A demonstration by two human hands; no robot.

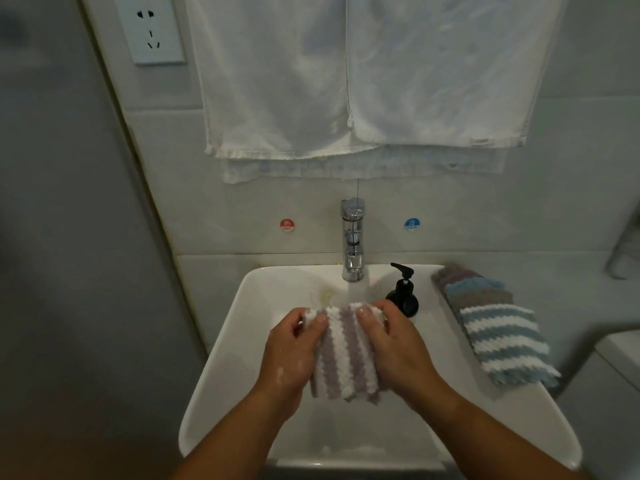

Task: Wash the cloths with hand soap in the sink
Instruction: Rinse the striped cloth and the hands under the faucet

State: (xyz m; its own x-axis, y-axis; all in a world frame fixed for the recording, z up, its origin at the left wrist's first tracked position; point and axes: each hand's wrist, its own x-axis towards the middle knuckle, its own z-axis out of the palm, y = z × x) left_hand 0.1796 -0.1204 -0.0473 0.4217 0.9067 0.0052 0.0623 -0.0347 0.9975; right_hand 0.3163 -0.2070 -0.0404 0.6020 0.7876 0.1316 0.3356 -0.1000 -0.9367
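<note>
Purple-and-white striped cloth (341, 355) is what both hands are on right now, held up over the middle of the white sink (221, 358), just in front of the chrome faucet (352, 244). Left hand (287, 358) has it by the left edge, fingers curled round the side and the thumb pressed on top near the upper corner, so it's a proper closed grip on the fabric, not just resting there. Right hand (394, 344) does the same on the right edge, fingers wrapped over the top corner and the thumb pinning the front. The cloth hangs between them with its stripes running roughly up and down, a bit bunched at the top. There are bits of white suds on the left hand and wrist.

Black soap pump bottle (403, 292) sits on the back of the sink just right of the faucet, close behind the right hand but I can't tell if they touch. Over on the right rim there's a stack of more cloths (498, 337), a blue-and-white striped one on top, overlapping each other. White towels (363, 74) hang on the wall above, a wall socket (152, 29) is up left, and there are little hot and cold stickers either side of the faucet.
</note>
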